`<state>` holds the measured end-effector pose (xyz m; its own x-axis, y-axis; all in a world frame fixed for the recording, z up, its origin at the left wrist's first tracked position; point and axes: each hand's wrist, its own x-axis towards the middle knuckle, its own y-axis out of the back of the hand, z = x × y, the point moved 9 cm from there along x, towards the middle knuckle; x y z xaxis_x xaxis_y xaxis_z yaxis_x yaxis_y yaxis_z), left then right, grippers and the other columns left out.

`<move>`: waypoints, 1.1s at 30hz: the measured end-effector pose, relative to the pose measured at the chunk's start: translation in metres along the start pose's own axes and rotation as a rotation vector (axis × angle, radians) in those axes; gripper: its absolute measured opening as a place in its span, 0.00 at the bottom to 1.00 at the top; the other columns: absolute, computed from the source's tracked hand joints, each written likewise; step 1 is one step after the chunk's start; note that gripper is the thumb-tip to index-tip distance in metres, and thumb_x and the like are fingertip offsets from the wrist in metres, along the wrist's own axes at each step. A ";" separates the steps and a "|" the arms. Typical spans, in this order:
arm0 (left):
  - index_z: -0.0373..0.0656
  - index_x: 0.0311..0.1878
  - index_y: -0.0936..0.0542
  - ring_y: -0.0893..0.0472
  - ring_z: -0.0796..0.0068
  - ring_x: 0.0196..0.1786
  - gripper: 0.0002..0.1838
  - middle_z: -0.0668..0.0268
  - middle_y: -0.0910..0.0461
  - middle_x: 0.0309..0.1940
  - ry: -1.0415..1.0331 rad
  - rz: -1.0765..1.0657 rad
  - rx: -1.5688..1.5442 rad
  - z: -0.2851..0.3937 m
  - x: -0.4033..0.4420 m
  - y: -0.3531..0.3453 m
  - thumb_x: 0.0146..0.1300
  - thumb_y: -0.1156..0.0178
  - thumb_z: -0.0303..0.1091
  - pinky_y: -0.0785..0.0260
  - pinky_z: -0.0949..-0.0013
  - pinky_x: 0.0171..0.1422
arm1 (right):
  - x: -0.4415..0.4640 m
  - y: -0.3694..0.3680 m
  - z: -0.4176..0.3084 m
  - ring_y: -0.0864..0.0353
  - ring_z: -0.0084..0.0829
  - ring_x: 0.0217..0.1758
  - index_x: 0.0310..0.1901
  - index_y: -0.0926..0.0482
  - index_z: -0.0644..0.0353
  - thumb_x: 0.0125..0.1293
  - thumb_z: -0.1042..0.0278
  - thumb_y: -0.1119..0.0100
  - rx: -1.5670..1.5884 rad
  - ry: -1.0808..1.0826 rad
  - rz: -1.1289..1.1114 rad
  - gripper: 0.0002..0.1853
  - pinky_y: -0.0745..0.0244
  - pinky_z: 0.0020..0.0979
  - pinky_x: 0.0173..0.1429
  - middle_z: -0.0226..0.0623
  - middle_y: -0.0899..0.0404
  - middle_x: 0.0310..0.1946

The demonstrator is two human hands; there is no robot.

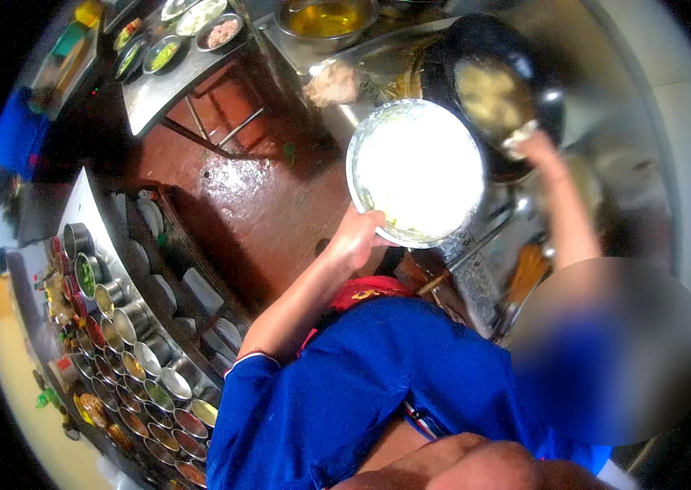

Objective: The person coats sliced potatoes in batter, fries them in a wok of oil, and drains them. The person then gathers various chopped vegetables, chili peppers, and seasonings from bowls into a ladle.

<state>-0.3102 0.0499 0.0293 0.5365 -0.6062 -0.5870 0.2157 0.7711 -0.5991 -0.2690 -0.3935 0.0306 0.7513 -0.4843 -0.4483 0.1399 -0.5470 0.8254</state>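
Note:
A round metal bowl (420, 167) with bright white contents is held up in front of my body. My left hand (362, 235) grips its lower left rim, thumb over the edge. Over the near right edge of a dark wok (545, 82) is my right hand (535, 145), its fingers closed around something white and lumpy like batter or dough. Inside the wok, yellowish pieces (488, 94) lie in what looks like oil.
A bowl of yellow oil (325, 20) stands beyond the wok. At upper left, a metal table (141, 102) bears dishes of food. Many metal containers (145, 359) line a counter at lower left. A brush (527, 269) lies near my right forearm.

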 end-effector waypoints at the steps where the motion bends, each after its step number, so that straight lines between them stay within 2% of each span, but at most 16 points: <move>1: 0.24 0.67 0.48 0.21 0.48 0.53 0.32 0.39 0.30 0.57 -0.006 -0.013 -0.016 -0.002 0.002 0.003 0.58 0.55 0.18 0.21 0.50 0.52 | 0.052 0.001 0.059 0.23 0.43 0.56 0.56 0.31 0.75 0.47 0.53 0.27 -0.041 0.054 0.107 0.41 0.30 0.36 0.60 0.53 0.22 0.52; 3: 0.24 0.67 0.49 0.21 0.48 0.53 0.32 0.38 0.31 0.57 -0.016 -0.006 -0.027 0.001 -0.001 0.004 0.57 0.55 0.18 0.21 0.49 0.52 | 0.061 0.032 0.057 0.27 0.48 0.60 0.59 0.34 0.74 0.49 0.53 0.29 -0.206 0.082 0.201 0.41 0.34 0.39 0.65 0.57 0.26 0.55; 4: 0.24 0.67 0.49 0.21 0.48 0.54 0.33 0.38 0.31 0.58 -0.018 -0.006 -0.029 0.003 -0.003 0.003 0.57 0.55 0.18 0.21 0.49 0.52 | 0.074 0.044 0.068 0.28 0.51 0.60 0.58 0.33 0.74 0.51 0.55 0.31 -0.489 0.158 0.389 0.39 0.34 0.40 0.65 0.59 0.26 0.54; 6: 0.25 0.67 0.49 0.21 0.48 0.54 0.33 0.39 0.31 0.58 -0.023 -0.011 -0.038 0.007 -0.007 0.003 0.56 0.54 0.18 0.20 0.49 0.51 | 0.009 0.069 -0.011 0.28 0.55 0.58 0.55 0.30 0.74 0.56 0.64 0.39 -0.431 0.138 0.580 0.28 0.34 0.44 0.64 0.61 0.26 0.52; 7: 0.25 0.67 0.49 0.21 0.48 0.54 0.33 0.39 0.31 0.58 -0.024 -0.015 -0.043 0.010 -0.009 0.002 0.56 0.54 0.18 0.20 0.49 0.51 | -0.005 0.068 -0.038 0.23 0.53 0.51 0.49 0.25 0.71 0.58 0.68 0.43 -0.417 0.183 0.544 0.19 0.29 0.45 0.58 0.59 0.23 0.46; 9: 0.27 0.68 0.49 0.21 0.48 0.54 0.34 0.40 0.31 0.58 -0.048 -0.005 -0.029 0.018 -0.010 0.001 0.56 0.54 0.18 0.20 0.49 0.51 | -0.039 0.049 -0.091 0.20 0.52 0.44 0.46 0.22 0.67 0.60 0.69 0.46 -0.197 0.471 0.591 0.15 0.24 0.44 0.51 0.56 0.20 0.41; 11: 0.28 0.68 0.48 0.21 0.48 0.54 0.34 0.41 0.30 0.58 -0.039 -0.001 -0.032 0.015 -0.013 0.003 0.56 0.54 0.18 0.20 0.49 0.50 | -0.088 0.017 -0.163 0.18 0.51 0.39 0.45 0.21 0.65 0.61 0.68 0.46 -0.291 0.389 0.564 0.14 0.22 0.43 0.46 0.55 0.19 0.37; 13: 0.30 0.68 0.48 0.21 0.48 0.53 0.34 0.42 0.30 0.58 -0.032 -0.009 -0.048 0.013 -0.007 0.006 0.56 0.55 0.18 0.20 0.49 0.49 | -0.118 -0.034 -0.206 0.19 0.51 0.44 0.48 0.22 0.66 0.60 0.68 0.45 0.000 0.453 0.304 0.16 0.24 0.43 0.50 0.57 0.20 0.40; 15: 0.31 0.68 0.47 0.21 0.49 0.53 0.34 0.43 0.30 0.58 -0.027 -0.036 -0.026 0.016 -0.008 0.007 0.56 0.55 0.18 0.19 0.49 0.48 | -0.140 -0.088 -0.240 0.21 0.52 0.48 0.52 0.24 0.65 0.59 0.66 0.43 -0.239 0.563 0.286 0.19 0.27 0.44 0.55 0.58 0.22 0.44; 21: 0.33 0.68 0.46 0.20 0.51 0.52 0.33 0.45 0.28 0.56 -0.051 -0.039 -0.041 0.017 -0.012 0.018 0.56 0.55 0.17 0.18 0.51 0.45 | -0.146 -0.136 -0.252 0.23 0.52 0.52 0.53 0.24 0.63 0.56 0.66 0.39 -0.116 0.598 0.181 0.22 0.29 0.43 0.58 0.58 0.23 0.47; 24: 0.32 0.68 0.46 0.20 0.50 0.52 0.34 0.44 0.28 0.56 -0.041 -0.041 -0.063 0.015 -0.015 0.027 0.55 0.55 0.17 0.18 0.52 0.44 | -0.143 -0.141 -0.230 0.18 0.47 0.47 0.50 0.22 0.66 0.55 0.69 0.38 0.062 0.590 0.183 0.19 0.25 0.38 0.53 0.52 0.19 0.44; 27: 0.32 0.68 0.47 0.21 0.49 0.52 0.34 0.43 0.29 0.57 -0.044 -0.047 -0.052 0.019 -0.014 0.027 0.55 0.55 0.17 0.18 0.51 0.46 | -0.154 -0.115 -0.220 0.20 0.48 0.49 0.49 0.22 0.65 0.57 0.69 0.40 0.310 0.403 0.134 0.17 0.26 0.37 0.54 0.52 0.20 0.44; 28: 0.32 0.69 0.47 0.21 0.49 0.53 0.35 0.43 0.29 0.57 -0.044 -0.053 -0.044 0.018 -0.016 0.027 0.55 0.55 0.17 0.18 0.50 0.47 | -0.158 -0.104 -0.224 0.18 0.40 0.39 0.49 0.23 0.66 0.59 0.70 0.41 0.232 0.498 0.250 0.17 0.24 0.33 0.46 0.45 0.17 0.36; 31: 0.31 0.68 0.48 0.21 0.48 0.53 0.35 0.41 0.30 0.57 -0.030 -0.055 -0.086 0.018 -0.017 0.024 0.55 0.54 0.18 0.20 0.48 0.49 | -0.149 -0.097 -0.179 0.20 0.28 0.31 0.46 0.22 0.64 0.59 0.72 0.43 0.545 0.081 0.140 0.13 0.25 0.30 0.37 0.36 0.19 0.30; 32: 0.29 0.68 0.48 0.21 0.48 0.54 0.35 0.42 0.30 0.57 -0.028 -0.057 -0.080 0.018 -0.016 0.022 0.55 0.54 0.18 0.21 0.47 0.52 | -0.134 -0.091 -0.163 0.24 0.20 0.29 0.42 0.23 0.63 0.59 0.73 0.44 0.613 0.063 0.131 0.09 0.28 0.27 0.30 0.30 0.21 0.29; 33: 0.29 0.68 0.48 0.21 0.48 0.54 0.35 0.42 0.30 0.57 -0.026 -0.050 -0.068 0.019 -0.016 0.020 0.55 0.54 0.18 0.21 0.47 0.51 | -0.119 -0.077 -0.137 0.24 0.22 0.28 0.39 0.24 0.63 0.60 0.72 0.43 0.707 0.087 0.212 0.07 0.29 0.28 0.28 0.30 0.22 0.28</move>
<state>-0.2992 0.0792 0.0372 0.5479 -0.6375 -0.5416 0.1870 0.7244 -0.6636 -0.2808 -0.2003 0.0674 0.7686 -0.5887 -0.2505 -0.4402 -0.7708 0.4606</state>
